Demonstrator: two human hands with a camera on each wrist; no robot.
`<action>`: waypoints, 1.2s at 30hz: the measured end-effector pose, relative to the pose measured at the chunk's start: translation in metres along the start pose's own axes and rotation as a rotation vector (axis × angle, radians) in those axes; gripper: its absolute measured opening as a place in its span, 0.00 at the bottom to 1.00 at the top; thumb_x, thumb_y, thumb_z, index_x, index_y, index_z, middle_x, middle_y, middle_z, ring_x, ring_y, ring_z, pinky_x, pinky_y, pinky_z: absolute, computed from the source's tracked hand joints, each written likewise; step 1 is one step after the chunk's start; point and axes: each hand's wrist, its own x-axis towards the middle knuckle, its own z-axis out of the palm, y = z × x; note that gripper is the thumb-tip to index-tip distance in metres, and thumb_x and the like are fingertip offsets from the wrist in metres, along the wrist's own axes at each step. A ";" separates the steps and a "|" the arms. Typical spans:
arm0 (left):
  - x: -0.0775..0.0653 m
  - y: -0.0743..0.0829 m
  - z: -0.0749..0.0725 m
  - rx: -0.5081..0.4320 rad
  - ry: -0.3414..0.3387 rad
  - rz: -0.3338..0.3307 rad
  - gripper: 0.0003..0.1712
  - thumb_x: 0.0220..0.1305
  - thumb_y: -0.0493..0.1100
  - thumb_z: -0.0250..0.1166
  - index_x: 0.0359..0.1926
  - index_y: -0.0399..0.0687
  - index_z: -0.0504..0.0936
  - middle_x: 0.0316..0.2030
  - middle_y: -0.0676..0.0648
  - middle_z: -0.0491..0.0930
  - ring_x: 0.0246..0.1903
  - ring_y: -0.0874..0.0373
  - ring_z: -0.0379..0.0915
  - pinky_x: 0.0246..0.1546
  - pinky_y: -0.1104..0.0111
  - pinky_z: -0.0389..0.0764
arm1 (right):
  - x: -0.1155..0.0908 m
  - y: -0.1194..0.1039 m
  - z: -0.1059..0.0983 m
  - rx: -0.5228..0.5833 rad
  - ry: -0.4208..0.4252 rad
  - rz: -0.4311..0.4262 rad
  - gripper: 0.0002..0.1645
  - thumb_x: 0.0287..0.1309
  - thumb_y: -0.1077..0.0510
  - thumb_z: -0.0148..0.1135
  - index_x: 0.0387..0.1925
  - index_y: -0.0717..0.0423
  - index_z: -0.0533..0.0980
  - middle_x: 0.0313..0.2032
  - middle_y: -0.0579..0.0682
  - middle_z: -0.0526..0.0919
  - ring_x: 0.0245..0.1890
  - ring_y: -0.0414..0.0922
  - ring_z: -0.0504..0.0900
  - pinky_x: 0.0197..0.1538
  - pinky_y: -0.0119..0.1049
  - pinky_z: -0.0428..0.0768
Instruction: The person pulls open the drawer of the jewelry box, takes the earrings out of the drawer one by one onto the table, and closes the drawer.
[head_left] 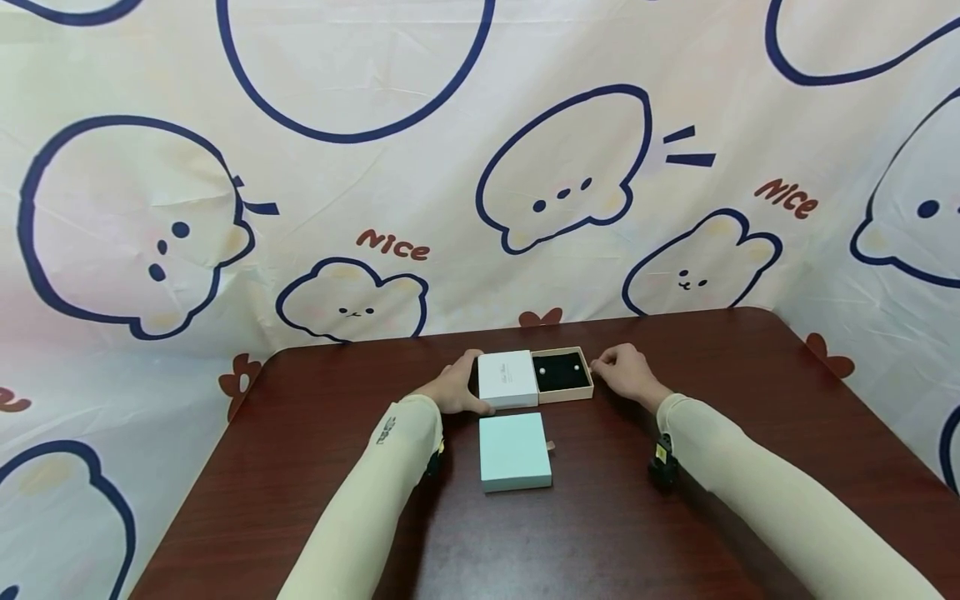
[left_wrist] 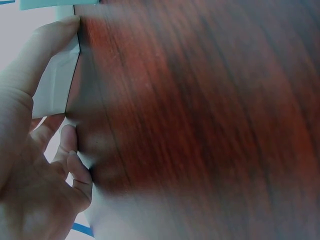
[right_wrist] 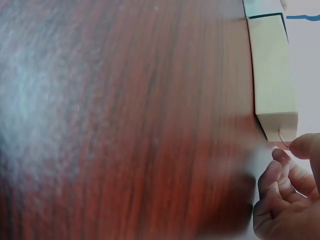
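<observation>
A white jewellery box sleeve [head_left: 507,379] lies on the table, its cream drawer [head_left: 567,396] slid out to the right. Inside the drawer, a black pad [head_left: 557,377] bears two small pearl-like studs. My left hand [head_left: 452,388] holds the sleeve at its left end, thumb along the near side and fingers round the far side. At the drawer's right end, my right hand [head_left: 627,372] pinches a small ribbon pull [right_wrist: 283,139] between thumb and fingertips. The drawer's outer end wall [right_wrist: 280,125] shows in the right wrist view.
A closed mint-green box [head_left: 514,451] lies just in front of the white sleeve, with a small tab [head_left: 551,446] at its right side. Beneath everything is a dark red-brown wooden table [head_left: 600,533]. A cartoon-printed cloth [head_left: 450,183] hangs behind and beside the table.
</observation>
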 end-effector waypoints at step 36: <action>-0.005 0.003 -0.002 0.004 -0.004 0.014 0.59 0.55 0.50 0.78 0.78 0.50 0.49 0.65 0.40 0.69 0.62 0.45 0.68 0.64 0.49 0.69 | 0.004 -0.023 -0.010 0.065 0.137 -0.051 0.16 0.70 0.57 0.55 0.39 0.65 0.83 0.30 0.54 0.81 0.28 0.45 0.73 0.35 0.37 0.71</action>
